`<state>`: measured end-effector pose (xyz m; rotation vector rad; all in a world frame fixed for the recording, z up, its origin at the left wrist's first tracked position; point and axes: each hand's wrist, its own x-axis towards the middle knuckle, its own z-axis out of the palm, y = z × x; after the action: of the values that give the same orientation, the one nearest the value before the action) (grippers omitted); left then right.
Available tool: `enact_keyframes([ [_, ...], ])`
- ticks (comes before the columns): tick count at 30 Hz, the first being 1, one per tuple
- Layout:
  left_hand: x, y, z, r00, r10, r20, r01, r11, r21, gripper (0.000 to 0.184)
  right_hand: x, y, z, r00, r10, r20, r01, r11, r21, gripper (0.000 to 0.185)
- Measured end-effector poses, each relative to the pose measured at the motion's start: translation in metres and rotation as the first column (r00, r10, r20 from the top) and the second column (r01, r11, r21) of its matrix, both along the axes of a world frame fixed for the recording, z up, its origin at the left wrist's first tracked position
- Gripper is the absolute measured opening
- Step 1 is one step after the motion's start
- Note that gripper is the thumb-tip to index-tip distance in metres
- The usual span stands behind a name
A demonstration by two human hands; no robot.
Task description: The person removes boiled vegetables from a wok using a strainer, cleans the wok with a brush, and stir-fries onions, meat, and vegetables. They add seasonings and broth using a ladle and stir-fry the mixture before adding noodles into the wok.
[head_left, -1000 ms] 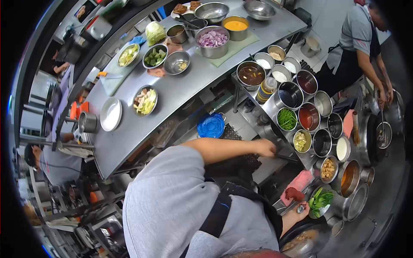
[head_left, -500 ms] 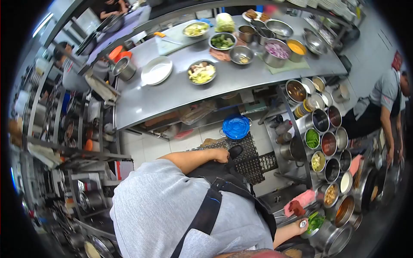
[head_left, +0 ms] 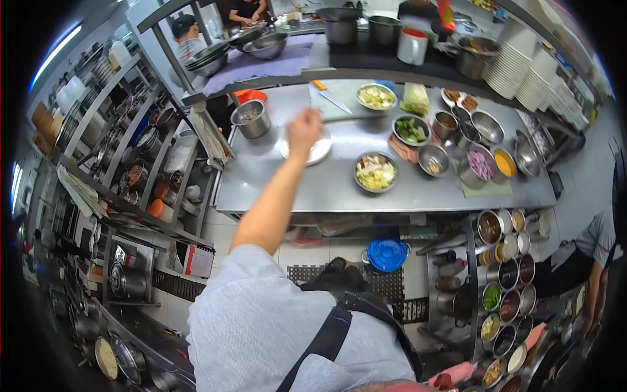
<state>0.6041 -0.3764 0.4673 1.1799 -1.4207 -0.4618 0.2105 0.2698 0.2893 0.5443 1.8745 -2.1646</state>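
My left hand (head_left: 305, 125) is stretched out above the steel table (head_left: 261, 189), over a white plate (head_left: 321, 151) that it partly hides. Motion smears its fingers, so their pose is unclear. Left of the plate stands a steel pot (head_left: 251, 119). Beyond it a knife with an orange handle (head_left: 331, 96) lies on a pale cutting board (head_left: 320, 108). Further right on the table sits a bowl of chopped cabbage and other pieces (head_left: 375, 172), with a bowl of green vegetables (head_left: 411, 130) behind it. My right hand is out of view.
A shelf (head_left: 287, 78) with bowls and pots runs above the table's far side. Ingredient containers (head_left: 509, 274) line the right. A blue-covered tub (head_left: 386, 255) stands on the floor. Storage racks (head_left: 130, 196) fill the left. A co-worker (head_left: 581, 255) stands at far right.
My left hand has risen from beside my body to above the white plate. The view has swung, and my right hand, earlier by a container of greens at lower right, has left it.
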Motion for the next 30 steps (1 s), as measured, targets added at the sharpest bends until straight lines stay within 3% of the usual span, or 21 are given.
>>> enact_keyframes([
  [1, 0.029, -0.014, 0.045, 0.990, 0.017, -0.141, -0.029, 0.997, -0.078, 0.027, 0.005, -0.020, 0.009, 1.000, 0.025, -0.011, -0.025, 1.000, 0.007, 0.009],
  [2, 0.068, -0.049, 0.076, 0.962, 0.266, 0.065, -0.242, 0.936, -0.257, 0.029, 0.008, -0.038, 0.020, 0.999, 0.042, -0.022, -0.042, 0.999, 0.014, 0.009],
  [3, 0.095, -0.078, 0.102, 0.938, 0.342, -0.055, -0.345, 0.910, -0.231, 0.029, 0.011, -0.054, 0.026, 0.998, 0.061, -0.027, -0.061, 0.998, 0.017, 0.009],
  [4, 0.118, -0.094, 0.137, 0.892, 0.447, 0.072, -0.394, 0.844, -0.363, 0.029, 0.016, -0.073, 0.035, 0.996, 0.075, -0.036, -0.075, 0.997, 0.021, 0.009],
  [6, 0.172, -0.163, 0.180, 0.695, 0.620, 0.364, -0.520, 0.783, -0.340, 0.030, 0.025, -0.103, 0.051, 0.993, 0.106, -0.047, -0.104, 0.994, 0.034, 0.010],
  [7, 0.208, -0.214, 0.189, 0.695, 0.621, 0.364, -0.519, 0.783, -0.344, 0.030, 0.029, -0.117, 0.058, 0.992, 0.113, -0.053, -0.111, 0.993, 0.038, 0.010],
  [9, 0.250, -0.310, 0.196, 0.490, 0.527, 0.694, -0.613, 0.775, -0.155, 0.031, 0.037, -0.140, 0.068, 0.991, 0.123, -0.053, -0.121, 0.992, 0.043, 0.010],
  [10, 0.235, -0.312, 0.221, 0.340, 0.365, 0.867, -0.599, 0.795, -0.100, 0.033, 0.042, -0.150, 0.074, 0.992, 0.119, -0.049, -0.117, 0.992, 0.044, 0.010],
  [11, 0.224, -0.315, 0.236, 0.296, 0.282, 0.913, -0.603, 0.796, -0.050, 0.034, 0.045, -0.159, 0.078, 0.992, 0.114, -0.046, -0.112, 0.993, 0.036, 0.010],
  [16, 0.143, -0.227, 0.281, 0.309, 0.139, 0.941, -0.559, 0.827, 0.061, 0.038, 0.060, -0.184, 0.093, 0.994, 0.104, -0.038, -0.102, 0.994, 0.047, 0.011],
  [17, 0.159, -0.262, 0.273, 0.442, 0.253, 0.861, -0.590, 0.804, 0.067, 0.041, 0.062, -0.188, 0.095, 0.994, 0.104, -0.041, -0.102, 0.994, 0.049, 0.011],
  [19, 0.219, -0.363, 0.229, 0.286, 0.199, 0.937, -0.759, 0.644, 0.095, 0.043, 0.066, -0.193, 0.099, 0.993, 0.109, -0.041, -0.106, 0.993, 0.052, 0.012],
  [20, 0.227, -0.383, 0.226, 0.289, 0.167, 0.943, -0.775, 0.619, 0.128, 0.042, 0.068, -0.196, 0.100, 0.993, 0.111, -0.038, -0.109, 0.993, 0.050, 0.012],
  [28, 0.249, -0.406, 0.264, 0.537, 0.176, 0.825, -0.669, 0.685, 0.289, 0.037, 0.082, -0.182, 0.101, 0.989, 0.144, -0.019, -0.143, 0.989, 0.025, 0.013],
  [30, 0.257, -0.410, 0.272, 0.544, 0.253, 0.800, -0.642, 0.739, 0.202, 0.037, 0.089, -0.168, 0.100, 0.987, 0.161, -0.015, -0.161, 0.987, 0.000, 0.014],
])
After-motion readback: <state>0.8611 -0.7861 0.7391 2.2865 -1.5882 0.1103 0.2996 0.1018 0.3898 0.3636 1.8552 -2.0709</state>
